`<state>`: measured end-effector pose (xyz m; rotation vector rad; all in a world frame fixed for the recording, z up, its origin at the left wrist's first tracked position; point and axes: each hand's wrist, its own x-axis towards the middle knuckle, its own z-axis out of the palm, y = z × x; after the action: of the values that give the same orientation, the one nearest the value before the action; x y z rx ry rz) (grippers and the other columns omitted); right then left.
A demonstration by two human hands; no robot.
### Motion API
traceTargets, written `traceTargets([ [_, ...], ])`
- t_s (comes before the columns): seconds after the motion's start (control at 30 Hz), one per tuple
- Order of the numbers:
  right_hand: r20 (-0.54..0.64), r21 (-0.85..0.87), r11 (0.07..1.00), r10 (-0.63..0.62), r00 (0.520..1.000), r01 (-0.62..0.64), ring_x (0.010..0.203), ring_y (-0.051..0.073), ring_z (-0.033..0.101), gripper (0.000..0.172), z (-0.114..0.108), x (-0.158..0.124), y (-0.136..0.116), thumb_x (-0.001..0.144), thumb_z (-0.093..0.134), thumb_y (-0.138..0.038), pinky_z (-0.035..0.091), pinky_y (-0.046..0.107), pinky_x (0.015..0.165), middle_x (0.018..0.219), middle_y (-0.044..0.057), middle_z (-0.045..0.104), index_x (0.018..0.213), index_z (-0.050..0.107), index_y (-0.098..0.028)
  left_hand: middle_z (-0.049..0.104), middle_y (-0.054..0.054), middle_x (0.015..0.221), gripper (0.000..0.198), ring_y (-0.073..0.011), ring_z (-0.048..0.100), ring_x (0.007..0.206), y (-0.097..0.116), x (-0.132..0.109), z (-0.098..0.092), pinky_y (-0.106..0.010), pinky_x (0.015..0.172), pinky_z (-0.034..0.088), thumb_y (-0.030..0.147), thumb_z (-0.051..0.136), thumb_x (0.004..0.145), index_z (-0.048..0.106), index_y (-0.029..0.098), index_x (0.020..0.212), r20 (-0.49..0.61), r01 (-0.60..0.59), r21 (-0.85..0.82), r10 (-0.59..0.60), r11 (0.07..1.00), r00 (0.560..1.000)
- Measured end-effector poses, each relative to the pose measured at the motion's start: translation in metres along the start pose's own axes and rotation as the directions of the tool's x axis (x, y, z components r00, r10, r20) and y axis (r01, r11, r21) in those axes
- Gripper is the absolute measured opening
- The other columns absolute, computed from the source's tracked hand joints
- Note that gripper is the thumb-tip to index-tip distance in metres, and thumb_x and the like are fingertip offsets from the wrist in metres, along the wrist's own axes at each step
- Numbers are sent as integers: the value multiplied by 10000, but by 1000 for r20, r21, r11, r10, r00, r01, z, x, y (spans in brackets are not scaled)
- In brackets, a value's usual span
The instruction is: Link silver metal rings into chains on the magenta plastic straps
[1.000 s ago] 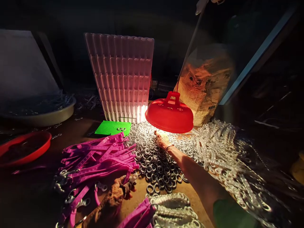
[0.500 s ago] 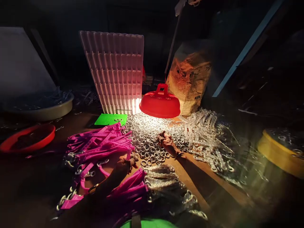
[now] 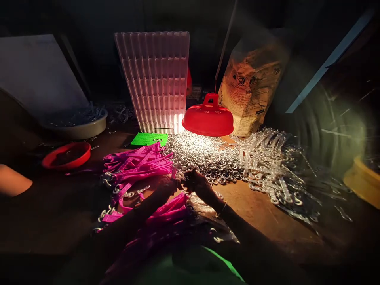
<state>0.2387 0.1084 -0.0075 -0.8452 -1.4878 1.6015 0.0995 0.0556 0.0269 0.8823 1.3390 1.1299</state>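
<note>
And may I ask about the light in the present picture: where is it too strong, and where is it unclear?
Head view: glare below the red lamp shade whitens the closest metal rings; head view: the left hand and right hand are in shadow, their grip unclear; head view: curved, hazy streaks at right, above the soft-looking yellow tub.

I'd call this a workshop, a small one in a dark room. Loose metal rings (image 3: pixel 202 158) lie heaped on the bench (image 3: pixel 249 198) between pink straps (image 3: pixel 136 164) and a mound of shiny metal strips (image 3: pixel 264 158), all under one low red lamp (image 3: pixel 208 120). Tubs of parts, a red one (image 3: pixel 67 156) and a pale one (image 3: pixel 86 130), sit to the left.
</note>
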Motion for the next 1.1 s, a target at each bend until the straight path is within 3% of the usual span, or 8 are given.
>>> traceTargets([
  [0.13, 85, -171, 979, -101, 991, 114, 542, 119, 555, 411, -7, 0, -1, 839, 478, -497, 451, 242, 497, 652, 18, 585, 1018, 593, -145, 464, 18, 453, 199, -66, 363, 402, 5, 7, -20, -230, 435, 275, 310, 643, 588, 560, 129, 578, 95, 169, -83, -161, 982, 982],
  [0.27, 88, -364, 895, -244, 966, 259, 634, 121, 549, 324, -8, 2, 4, 873, 476, -368, 451, 243, 566, 761, 35, 606, 1093, 603, -167, 447, 29, 483, 219, -43, 333, 425, 8, 15, -32, -212, 464, 273, 279, 684, 568, 568, 111, 644, 292, 342, -250, -266, 906, 919],
  [0.37, 92, -444, 826, -343, 935, 347, 698, 135, 557, 278, -4, 4, 8, 879, 477, -322, 469, 263, 645, 830, 53, 625, 1068, 621, -180, 424, 26, 485, 176, -37, 315, 427, 8, 15, -33, -196, 460, 247, 234, 664, 599, 571, 94, 650, 327, 418, -312, -316, 853, 890],
  [0.6, 152, -446, 768, -441, 885, 459, 820, 162, 587, 188, 4, 9, 8, 866, 491, -283, 471, 294, 753, 892, 64, 634, 943, 638, -193, 430, 30, 520, 176, -38, 335, 453, 4, 10, -34, -205, 482, 276, 94, 642, 521, 564, 99, 678, 317, 372, -366, -261, 853, 912],
  [0.67, 70, -444, 805, -406, 911, 393, 723, 148, 567, 186, 5, 10, 8, 854, 491, -303, 469, 273, 660, 795, 52, 618, 864, 633, -184, 470, 22, 537, 233, -42, 347, 440, -1, 12, -32, -209, 469, 271, 151, 653, 522, 560, 106, 731, 270, 329, -335, -245, 883, 931],
  [0.8, -85, -348, 914, -253, 964, 209, 503, 103, 456, 195, -1, 9, 6, 791, 466, -296, 382, 221, 455, 583, 9, 523, 676, 561, -170, 485, 34, 527, 328, -33, 289, 385, -12, 14, -26, -205, 423, 209, 373, 666, 611, 548, 126, 791, 36, 126, -258, -121, 958, 992],
  [0.93, -32, -184, 968, -177, 984, 168, 472, 80, 418, 130, -8, 6, 5, 699, 460, -260, 370, 206, 427, 577, -3, 498, 609, 488, -170, 551, -12, 563, 319, -47, 323, 388, -16, 11, -19, -218, 409, 212, 424, 605, 668, 576, 111, 722, -19, -30, -21, 30, 999, 999],
  [1.1, -10, -217, 969, -126, 992, 121, 434, 69, 375, 117, -7, 6, 1, 668, 460, -248, 309, 191, 390, 529, -18, 459, 606, 511, -163, 563, -24, 565, 278, -62, 341, 428, -6, 1, -10, -216, 426, 247, 398, 545, 709, 543, 126, 651, -42, -99, 146, 106, 984, 993],
])
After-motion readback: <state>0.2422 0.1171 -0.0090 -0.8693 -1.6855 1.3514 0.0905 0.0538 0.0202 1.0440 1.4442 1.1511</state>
